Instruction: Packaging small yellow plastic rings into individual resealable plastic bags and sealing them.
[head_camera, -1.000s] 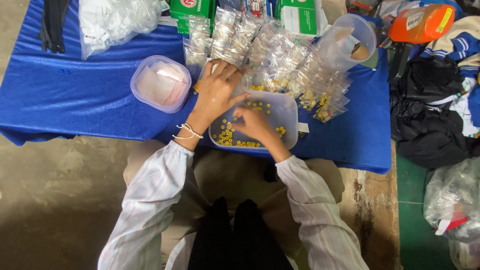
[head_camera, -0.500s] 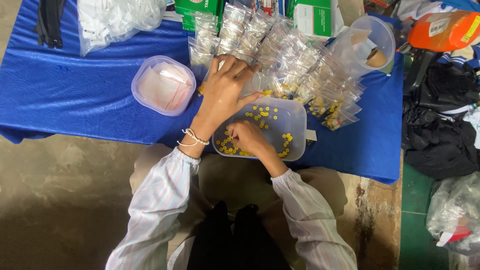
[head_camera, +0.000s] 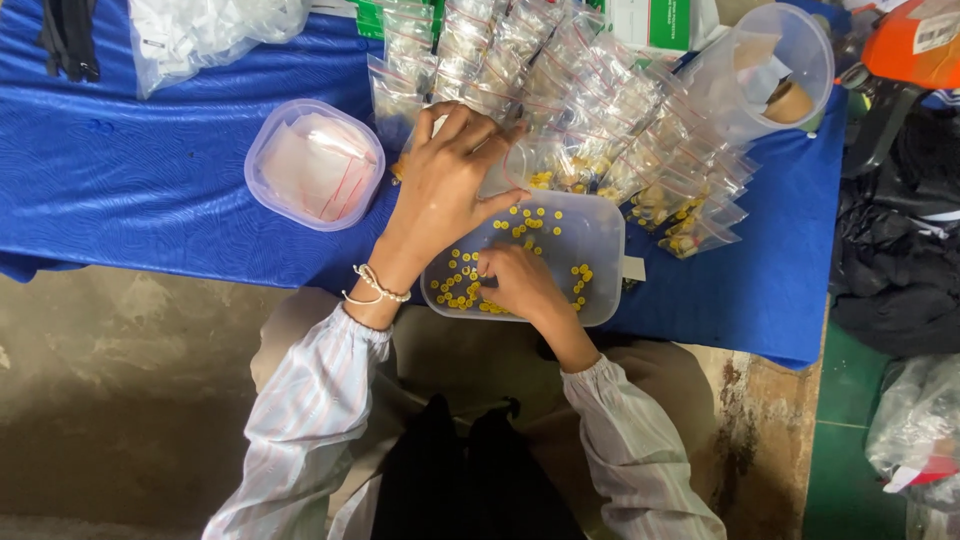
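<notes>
A clear rectangular tub (head_camera: 600, 232) sits at the near edge of the blue table, with several small yellow pieces (head_camera: 455, 283) scattered in it. My right hand (head_camera: 515, 283) is inside the tub, fingers curled down among the yellow pieces. My left hand (head_camera: 448, 180) lies flat with spread fingers on small clear zip bags (head_camera: 520, 160) just beyond the tub. Whether the right fingers pinch a piece is hidden.
A heap of small zip bags (head_camera: 610, 110) with yellow contents spreads across the blue cloth (head_camera: 150, 200). A round clear tub (head_camera: 313, 165) holding empty bags stands to the left. A clear cup (head_camera: 770, 65) lies at the back right; dark clothing (head_camera: 900, 250) piles up beside the table.
My left hand slid a little forward onto the zip bags. My right hand moved slightly leftward within the tub among the yellow pieces.
</notes>
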